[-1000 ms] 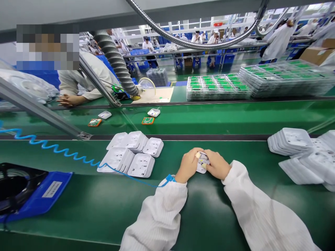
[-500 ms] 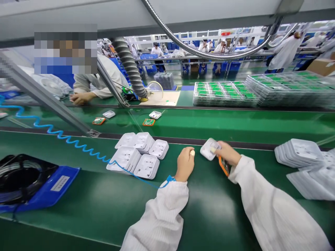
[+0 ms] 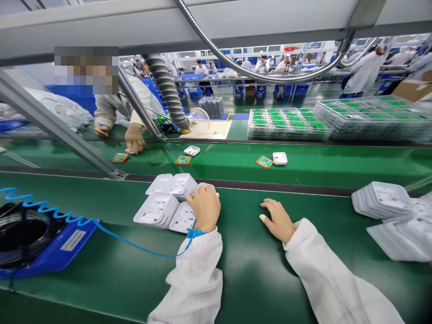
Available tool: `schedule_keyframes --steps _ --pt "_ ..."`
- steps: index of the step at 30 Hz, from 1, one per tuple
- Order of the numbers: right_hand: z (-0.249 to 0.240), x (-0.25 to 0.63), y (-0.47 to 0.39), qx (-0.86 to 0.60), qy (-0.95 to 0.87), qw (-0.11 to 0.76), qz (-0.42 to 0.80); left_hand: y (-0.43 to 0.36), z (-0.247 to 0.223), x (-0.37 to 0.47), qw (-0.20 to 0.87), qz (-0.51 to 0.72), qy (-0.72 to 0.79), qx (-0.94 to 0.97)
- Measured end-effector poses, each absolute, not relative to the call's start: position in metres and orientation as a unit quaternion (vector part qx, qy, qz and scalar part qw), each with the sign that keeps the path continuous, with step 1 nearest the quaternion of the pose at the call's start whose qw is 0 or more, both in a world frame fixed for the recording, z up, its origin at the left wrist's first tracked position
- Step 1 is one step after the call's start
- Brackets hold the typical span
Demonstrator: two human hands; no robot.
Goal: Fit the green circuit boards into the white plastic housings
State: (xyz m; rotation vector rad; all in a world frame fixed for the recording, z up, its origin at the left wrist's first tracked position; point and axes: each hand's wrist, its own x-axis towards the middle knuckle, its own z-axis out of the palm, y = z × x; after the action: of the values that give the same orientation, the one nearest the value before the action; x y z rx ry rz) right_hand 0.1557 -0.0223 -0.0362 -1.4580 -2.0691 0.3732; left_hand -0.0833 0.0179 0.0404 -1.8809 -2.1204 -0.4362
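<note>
Here the left hand (image 3: 204,208) rests curled on the white housings (image 3: 172,202), which fan out toward its nine o'clock, fingers closed over the nearest stack. The right hand (image 3: 277,220) lies flat and empty at three o'clock, fingers loosely together, clearly farther away.

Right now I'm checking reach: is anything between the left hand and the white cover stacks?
Nothing visible. The left hand already rests on the nearest cover stacks, fingers over one stack's top. The right hand lies flat on the green bench, apart from them.
</note>
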Motion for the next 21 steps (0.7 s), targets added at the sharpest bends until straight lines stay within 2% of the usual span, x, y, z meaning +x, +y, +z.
schedule_keyframes --steps 8,16,21 --pt "-0.036 0.157 -0.017 -0.54 -0.769 0.309 0.145 0.011 0.042 -0.066 0.133 -0.156 -0.712 -0.671" --pt "-0.037 0.156 -0.018 -0.538 -0.772 0.31 0.137 -0.004 0.017 -0.015 0.058 -0.143 -0.614 -0.774" --pt "-0.034 0.153 -0.016 -0.533 -0.772 0.319 0.136 -0.017 0.014 0.0 0.031 -0.199 -0.574 -0.794"
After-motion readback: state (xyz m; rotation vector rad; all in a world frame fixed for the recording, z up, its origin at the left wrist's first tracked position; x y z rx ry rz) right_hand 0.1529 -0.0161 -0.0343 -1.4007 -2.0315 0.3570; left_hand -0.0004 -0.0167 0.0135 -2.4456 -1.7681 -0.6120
